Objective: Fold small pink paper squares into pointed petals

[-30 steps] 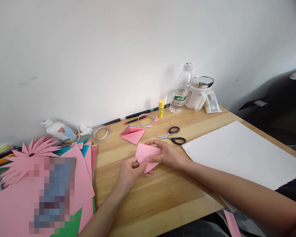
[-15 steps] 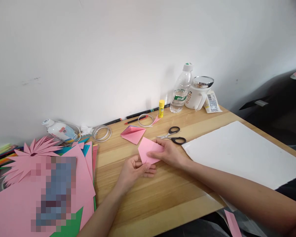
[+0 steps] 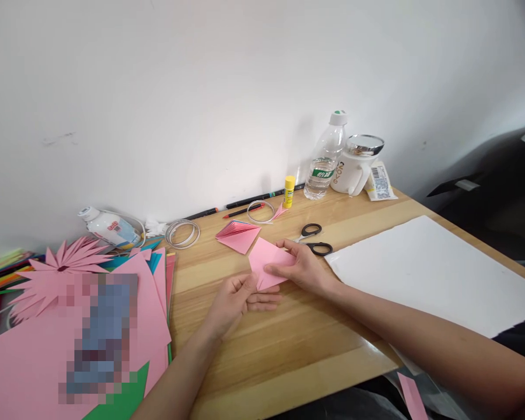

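Note:
A folded piece of pink paper [image 3: 265,256] is held above the wooden table between both hands. My right hand [image 3: 304,267] grips its right side, thumb on top and fingers beneath. At its lower left corner, my left hand [image 3: 238,296] pinches the edge between thumb and index finger, its other fingers stretched out underneath. A stack of folded pink paper [image 3: 238,236] lies just behind the held piece. Black-handled scissors [image 3: 311,239] rest behind my right hand, their blades partly hidden by it.
Along the wall stand a glue stick [image 3: 289,192], a water bottle [image 3: 325,157] and a white mug [image 3: 354,169], with pens and tape rolls [image 3: 182,234] nearby. A white sheet [image 3: 433,274] lies right; pink sheets [image 3: 30,367] and a spiky paper flower [image 3: 65,265] lie left.
My left thumb has moved up and in to the paper's lower left corner, and the fingers below have straightened. The whole view has shifted slightly, with things appearing a little farther right.

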A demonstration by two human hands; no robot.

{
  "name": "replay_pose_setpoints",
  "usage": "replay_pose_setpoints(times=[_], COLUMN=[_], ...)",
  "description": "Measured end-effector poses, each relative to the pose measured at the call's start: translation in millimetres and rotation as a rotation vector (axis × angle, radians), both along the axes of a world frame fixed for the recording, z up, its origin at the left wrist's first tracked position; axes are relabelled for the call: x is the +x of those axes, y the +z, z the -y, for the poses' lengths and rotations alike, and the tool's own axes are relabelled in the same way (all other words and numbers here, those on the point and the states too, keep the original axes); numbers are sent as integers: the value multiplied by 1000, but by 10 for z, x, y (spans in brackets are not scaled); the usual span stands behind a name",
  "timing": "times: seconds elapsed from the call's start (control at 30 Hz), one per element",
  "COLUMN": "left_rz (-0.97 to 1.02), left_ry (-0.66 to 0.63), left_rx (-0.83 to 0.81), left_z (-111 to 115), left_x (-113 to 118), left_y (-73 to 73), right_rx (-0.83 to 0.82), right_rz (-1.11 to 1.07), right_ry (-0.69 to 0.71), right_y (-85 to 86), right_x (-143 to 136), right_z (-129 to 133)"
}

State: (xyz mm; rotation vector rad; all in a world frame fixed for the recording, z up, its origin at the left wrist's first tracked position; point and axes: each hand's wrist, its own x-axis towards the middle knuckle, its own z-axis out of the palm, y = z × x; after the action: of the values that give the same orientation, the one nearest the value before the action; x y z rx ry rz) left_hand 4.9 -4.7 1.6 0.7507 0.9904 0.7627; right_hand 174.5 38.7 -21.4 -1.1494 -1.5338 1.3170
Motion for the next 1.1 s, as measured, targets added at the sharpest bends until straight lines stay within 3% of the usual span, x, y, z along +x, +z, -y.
replay_pose_setpoints(times=[0.27, 0.57, 0.7, 0.8, 0.93, 1.1], left_rz=[-49, -115, -162, -170, -163, -165], left_ry=[-98, -117, -31, 38, 64, 85], left_rx=[70, 90, 129, 149, 155, 149], left_z=[11, -7, -11, -14, -17, -12], left_x=[-12, -24, -22, -25, -24, -2], left_y=[-42, -45, -91, -116, -115, -109], right_rx=[5, 35, 59, -13, -114, -139], right_rz=[16, 46, 53, -39, -133, -108], right_ry=[5, 62, 80, 130, 186, 150], right_y=[7, 92, 70, 13, -29, 0], right_x=[4, -12, -7, -5, -9, -12], right_z=[3, 18, 19, 11, 8, 21])
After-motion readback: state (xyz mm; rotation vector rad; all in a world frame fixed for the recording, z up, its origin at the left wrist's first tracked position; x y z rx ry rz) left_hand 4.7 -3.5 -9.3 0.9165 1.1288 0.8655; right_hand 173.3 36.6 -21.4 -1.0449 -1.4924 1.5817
